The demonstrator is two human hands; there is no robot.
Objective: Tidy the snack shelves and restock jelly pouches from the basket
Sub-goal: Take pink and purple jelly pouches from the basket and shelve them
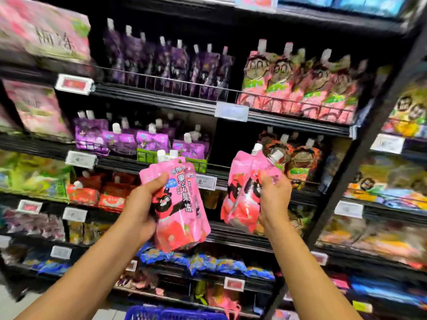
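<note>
My left hand (141,211) grips a bunch of pink jelly pouches (182,204) with white caps and a black bear print, held upright in front of the shelves. My right hand (273,199) grips another bunch of the same pink jelly pouches (242,192), tilted a little to the right. Both bunches are raised in front of a dark gap (233,139) on the second shelf, between purple pouches (143,139) and orange cartoon pouches (298,158). The blue basket (166,314) shows at the bottom edge, below my arms.
Black wire-fronted shelves hold purple pouches (171,63) and pink cartoon pouches (300,84) on the upper shelf, pink boxes (46,31) at left, red packs (97,192) and blue wrapped snacks (208,259) lower down. A black upright post (360,162) divides off another snack rack at right.
</note>
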